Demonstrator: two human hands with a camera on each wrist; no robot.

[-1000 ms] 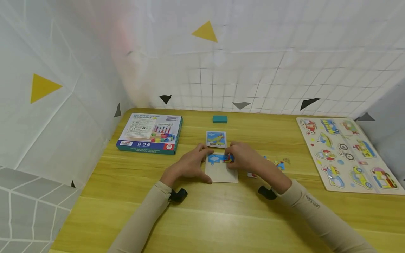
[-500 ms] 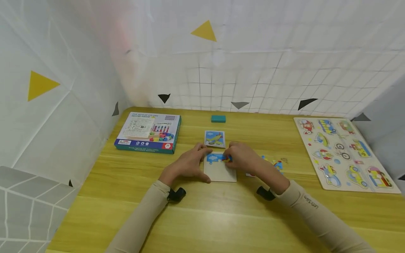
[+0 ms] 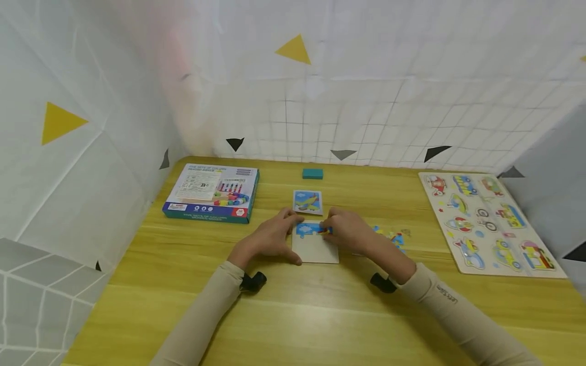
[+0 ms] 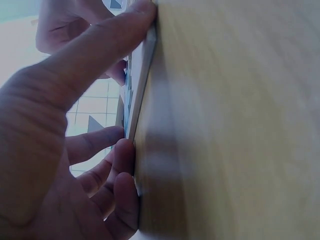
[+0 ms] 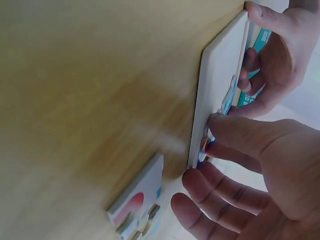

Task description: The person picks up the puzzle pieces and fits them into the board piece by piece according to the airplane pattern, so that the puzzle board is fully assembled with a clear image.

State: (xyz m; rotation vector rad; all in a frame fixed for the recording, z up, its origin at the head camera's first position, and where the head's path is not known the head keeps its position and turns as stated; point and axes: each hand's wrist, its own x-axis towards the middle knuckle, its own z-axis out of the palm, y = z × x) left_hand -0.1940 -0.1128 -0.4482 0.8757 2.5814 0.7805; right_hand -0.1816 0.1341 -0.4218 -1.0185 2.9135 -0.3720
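Left hand (image 3: 269, 238) grips board (image 3: 316, 250) along left edge, thumb at near corner, fingers at far corner. Right hand (image 3: 351, 233) pinches puzzle piece (image 3: 322, 231) at board's far right, other fingers curled.

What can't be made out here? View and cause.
- Head: most of the pinched puzzle piece, covered by the right hand.
- Head: small print on the label of the box, too small.
- Left wrist: the top of the board, seen nearly edge-on.
- Right wrist: loose pieces, cut off by the bottom edge.
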